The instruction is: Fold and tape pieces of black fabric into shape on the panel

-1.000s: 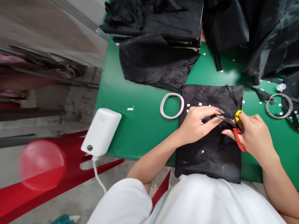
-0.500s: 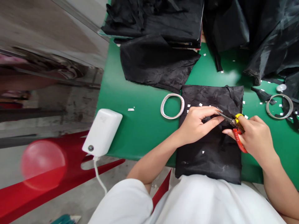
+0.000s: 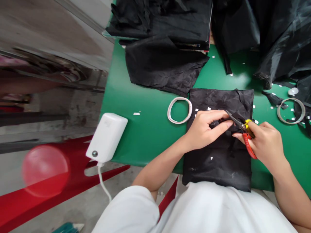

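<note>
My right hand [image 3: 266, 140] grips a pair of scissors [image 3: 248, 145] with red and yellow handles. Their blades point left and reach the fingertips of my left hand [image 3: 206, 129]. Thumb and fingers of that hand pinch a bit of black fabric, mostly hidden behind them. Both hands are above a folded black fabric piece [image 3: 216, 171] that lies on the table and hangs over its near edge. Several small white scraps [image 3: 211, 158] dot the fabric.
On the green table [image 3: 143, 136] lie a roll of white tape [image 3: 179, 121] at left and another tape ring [image 3: 279, 113] at right. Black fabric [image 3: 165, 64] is piled at the back. A white power bank [image 3: 107, 137] with a cable is near the left edge, above a red chair [image 3: 80, 152].
The scissor blades have shifted slightly at my left fingertips. My left hand keeps its pinch in nearly the same place.
</note>
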### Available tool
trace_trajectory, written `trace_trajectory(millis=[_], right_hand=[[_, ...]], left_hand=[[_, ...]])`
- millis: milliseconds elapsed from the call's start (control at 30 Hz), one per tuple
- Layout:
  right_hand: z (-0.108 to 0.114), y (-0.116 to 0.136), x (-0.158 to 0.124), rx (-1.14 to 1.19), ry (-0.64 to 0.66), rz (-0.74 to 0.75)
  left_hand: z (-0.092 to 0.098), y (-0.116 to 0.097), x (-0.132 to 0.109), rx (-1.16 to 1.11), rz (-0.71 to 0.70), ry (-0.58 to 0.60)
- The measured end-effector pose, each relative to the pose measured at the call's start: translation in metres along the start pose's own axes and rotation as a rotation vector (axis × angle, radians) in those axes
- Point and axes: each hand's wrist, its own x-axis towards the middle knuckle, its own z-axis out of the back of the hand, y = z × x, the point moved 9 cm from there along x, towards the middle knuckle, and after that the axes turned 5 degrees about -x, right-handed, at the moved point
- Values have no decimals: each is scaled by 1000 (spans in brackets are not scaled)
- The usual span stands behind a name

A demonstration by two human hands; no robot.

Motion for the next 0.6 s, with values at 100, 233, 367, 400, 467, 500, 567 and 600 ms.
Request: trace_trajectory(millis=[100,233,367,400,467,500,567,600], right_hand=[[-1,0,0,-1,12,4],[-2,0,0,14,13,-2],[-4,-2,-1,40,35,-34],[-5,-3,-2,45,41,-43],[-5,-3,-1,58,44,-51],[-5,-2,-1,69,43,-49],[-4,1,1,95,42,-32],[-3,3,2,110,40,-19]], left_hand=[[1,3,-1,-33,36,0],[4,8,-3,-103,93,-42],[9,14,-7,-253,132,-116],[11,15,-8,-284,129,-138],[15,15,-9,-320,104,-183],[17,15,-10,-331,90,-204],[20,16,-10,-347,78,-235],[21,17,-11,-345,77,-249]])
